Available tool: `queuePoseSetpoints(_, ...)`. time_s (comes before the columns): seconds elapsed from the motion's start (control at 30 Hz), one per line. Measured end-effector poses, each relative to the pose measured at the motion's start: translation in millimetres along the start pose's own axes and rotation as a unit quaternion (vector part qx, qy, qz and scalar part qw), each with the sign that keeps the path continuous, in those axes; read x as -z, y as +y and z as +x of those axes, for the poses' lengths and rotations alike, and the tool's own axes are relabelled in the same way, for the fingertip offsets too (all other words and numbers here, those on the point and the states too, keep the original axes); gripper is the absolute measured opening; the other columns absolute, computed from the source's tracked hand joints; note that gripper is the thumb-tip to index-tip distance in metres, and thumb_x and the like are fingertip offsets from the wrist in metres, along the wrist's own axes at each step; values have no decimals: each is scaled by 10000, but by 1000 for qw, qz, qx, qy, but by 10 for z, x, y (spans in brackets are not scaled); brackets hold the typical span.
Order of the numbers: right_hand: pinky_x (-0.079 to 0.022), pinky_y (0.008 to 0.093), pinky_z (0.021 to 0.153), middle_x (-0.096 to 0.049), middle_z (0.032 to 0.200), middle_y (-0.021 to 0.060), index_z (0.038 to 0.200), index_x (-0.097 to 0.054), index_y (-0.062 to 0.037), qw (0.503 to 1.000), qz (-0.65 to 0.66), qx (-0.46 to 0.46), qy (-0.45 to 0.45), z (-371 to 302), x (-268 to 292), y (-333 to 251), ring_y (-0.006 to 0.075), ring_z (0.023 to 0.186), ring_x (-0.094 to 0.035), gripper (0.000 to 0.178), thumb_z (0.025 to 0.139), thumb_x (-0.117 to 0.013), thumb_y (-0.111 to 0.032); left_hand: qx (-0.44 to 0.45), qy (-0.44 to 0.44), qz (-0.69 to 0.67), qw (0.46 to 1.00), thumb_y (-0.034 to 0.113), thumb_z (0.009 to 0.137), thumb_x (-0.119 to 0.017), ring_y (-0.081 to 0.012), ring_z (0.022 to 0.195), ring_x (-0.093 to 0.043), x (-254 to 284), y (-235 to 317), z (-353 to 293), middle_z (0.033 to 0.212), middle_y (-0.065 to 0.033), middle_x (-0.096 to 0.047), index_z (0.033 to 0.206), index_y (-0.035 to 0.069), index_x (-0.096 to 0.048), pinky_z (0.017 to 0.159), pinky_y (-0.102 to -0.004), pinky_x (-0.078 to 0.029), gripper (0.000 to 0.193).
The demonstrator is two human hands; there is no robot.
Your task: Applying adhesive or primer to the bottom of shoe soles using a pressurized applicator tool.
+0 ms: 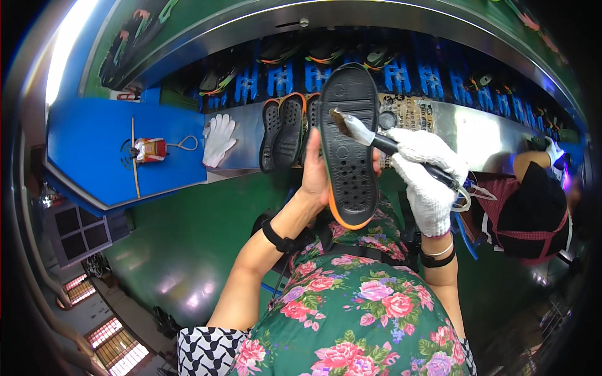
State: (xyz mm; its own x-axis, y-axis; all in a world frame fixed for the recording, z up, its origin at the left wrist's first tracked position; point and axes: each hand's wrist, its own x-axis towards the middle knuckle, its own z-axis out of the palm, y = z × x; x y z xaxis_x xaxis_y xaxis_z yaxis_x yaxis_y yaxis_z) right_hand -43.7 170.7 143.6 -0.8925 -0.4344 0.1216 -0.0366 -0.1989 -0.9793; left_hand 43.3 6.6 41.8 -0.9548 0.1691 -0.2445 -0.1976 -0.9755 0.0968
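My bare left hand (pixel 315 174) grips a black shoe sole (pixel 350 160) with an orange and green rim, its fingers wrapped round the edges. The sole stands lengthwise before me, its broad face with ridges and round holes turned up. In a white knitted glove, my right hand (pixel 429 175) closes on a brush (pixel 387 145) with a dark handle and a pale thin tube or cord behind it. The brush's bristles lie over the sole's upper half; whether they touch it I cannot tell. More black soles (pixel 291 122) rest on the metal bench, partly behind the held one.
A spare white glove (pixel 219 139) lies beside a blue table (pixel 81 150), which bears a small red-and-white item (pixel 151 150). Stained brown sheeting (pixel 417 113) covers part of the metal bench (pixel 456 125). Beyond runs a line with blue holders (pixel 280 80) and shoes. A co-worker (pixel 533 207) is at right.
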Motion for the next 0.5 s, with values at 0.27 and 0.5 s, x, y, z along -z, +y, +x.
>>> queuePoseSetpoints(0.27, -578, 346, 752, -759, 1039, 171, 1035, -756, 13, 947, -227, 223, -52, 178, 37, 15, 248, 858, -735, 237, 804, -766, 68, -65, -35, -103, 992, 951, 853, -195, -334, 1060, -683, -390, -42, 42, 1196, -186, -686, 1372, 24, -564, 976, -468, -544, 1125)
queuePoseSetpoints(0.5, -573, 356, 775, -762, 1056, 166, 1050, -762, -1, 909, -300, 279, -72, 249, -63, -53, 260, 878, -734, 251, 803, -767, 50, -144, 154, 241, 947, 855, 949, -201, -267, 1340, -538, -393, -254, 76, 1504, -78, -529, 1554, 132, -420, 1151, -429, -415, 968)
